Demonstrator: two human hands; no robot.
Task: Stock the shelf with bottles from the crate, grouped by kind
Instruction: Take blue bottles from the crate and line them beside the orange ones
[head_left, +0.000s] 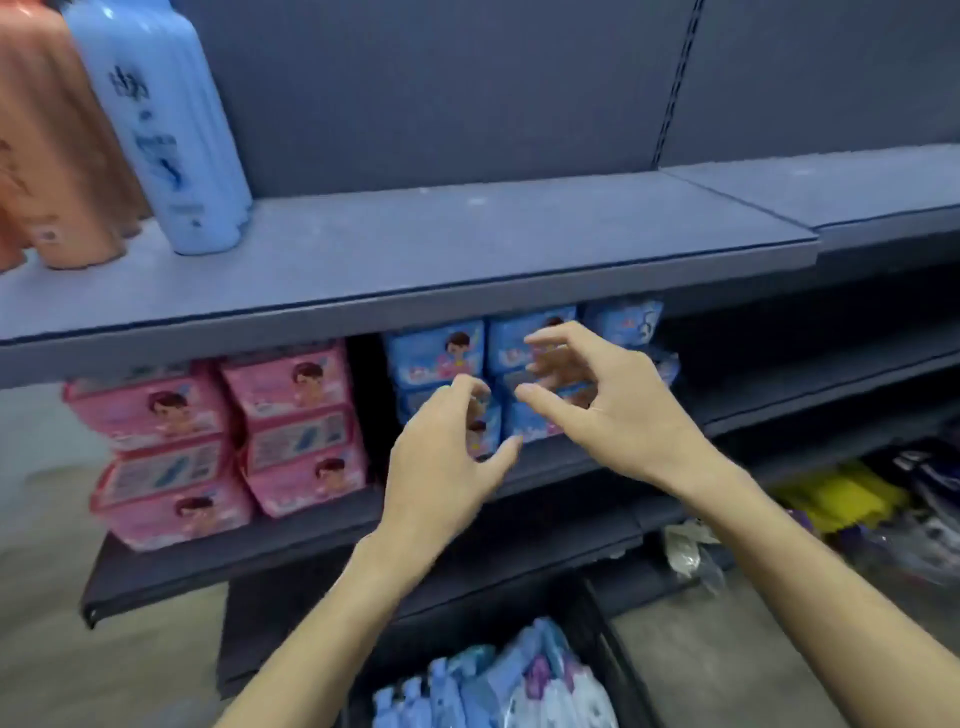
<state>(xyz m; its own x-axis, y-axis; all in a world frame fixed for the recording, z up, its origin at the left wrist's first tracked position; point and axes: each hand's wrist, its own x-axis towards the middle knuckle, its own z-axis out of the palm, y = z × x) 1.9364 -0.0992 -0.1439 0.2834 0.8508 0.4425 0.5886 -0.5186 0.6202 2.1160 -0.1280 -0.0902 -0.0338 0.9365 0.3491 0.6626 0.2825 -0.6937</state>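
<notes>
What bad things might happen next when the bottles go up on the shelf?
1. The blue bottle and orange bottles stand near the front edge of the shelf; a nudge while adding more could tip them off.
2. The bottles in the crate look like mixed blues and purples, so kinds might get mixed up.
3. Both hands, left and right, are empty in front of the blue packs, and could knock that stack.

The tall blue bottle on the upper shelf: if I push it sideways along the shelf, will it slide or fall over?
The tall blue bottle looks tall over a narrow base, so a push near the top would probably tip it. Its smooth plastic may slide if pushed low. The orange bottles close beside it might stop a fall leftward.
</notes>
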